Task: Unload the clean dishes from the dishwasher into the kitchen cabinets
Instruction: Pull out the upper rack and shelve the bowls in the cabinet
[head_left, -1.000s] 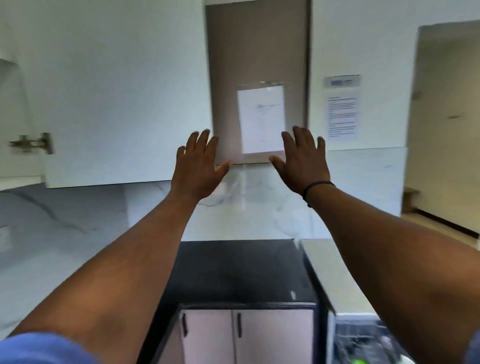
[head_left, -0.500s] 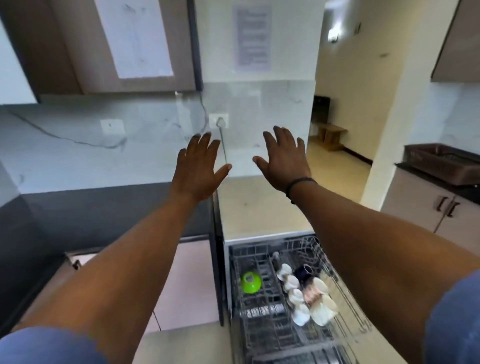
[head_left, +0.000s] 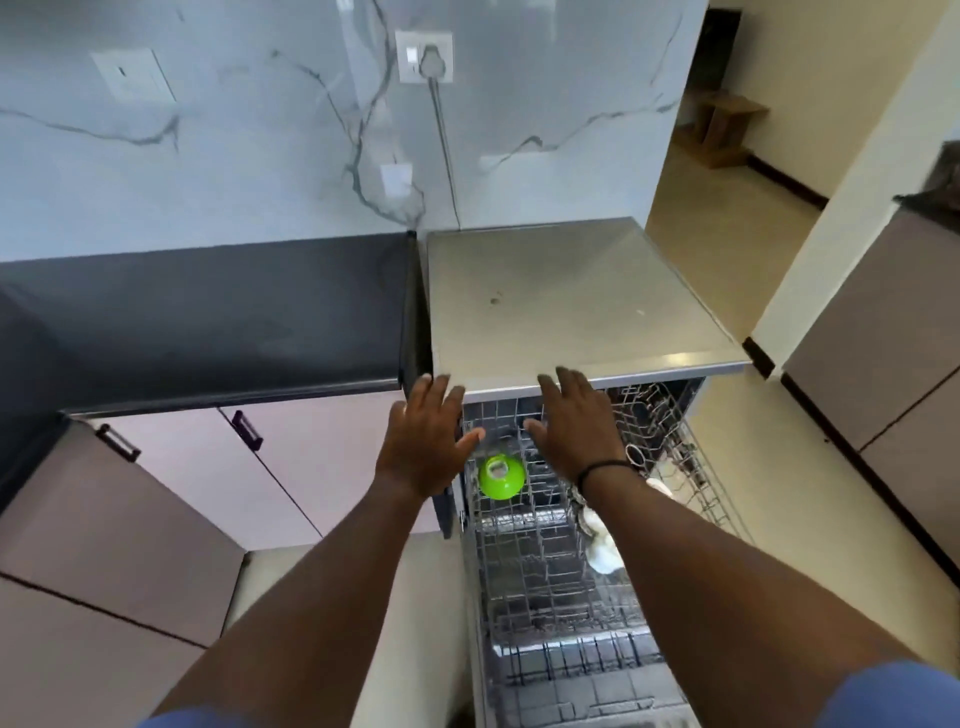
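Observation:
The dishwasher's wire rack (head_left: 524, 571) is pulled out below a steel top (head_left: 566, 296). A green bowl (head_left: 501, 475) sits upside down in the rack's left part. White cups (head_left: 602, 551) lie further right, mostly hidden by my right forearm. My left hand (head_left: 428, 441) hovers flat, fingers straight, over the rack's left edge, just left of the green bowl. My right hand (head_left: 576, 423) is spread open above the rack's back part, to the right of the bowl. Neither hand holds anything.
A black countertop (head_left: 208, 312) runs left of the dishwasher, above pink cabinet doors with dark handles (head_left: 247, 430). A marble backsplash carries a socket with a cord (head_left: 426, 57). More cabinets (head_left: 883, 374) stand at the right; a doorway opens behind.
My view swung down from the upper cabinets to the dishwasher. Both open hands came down with it and now hover over the pulled-out rack.

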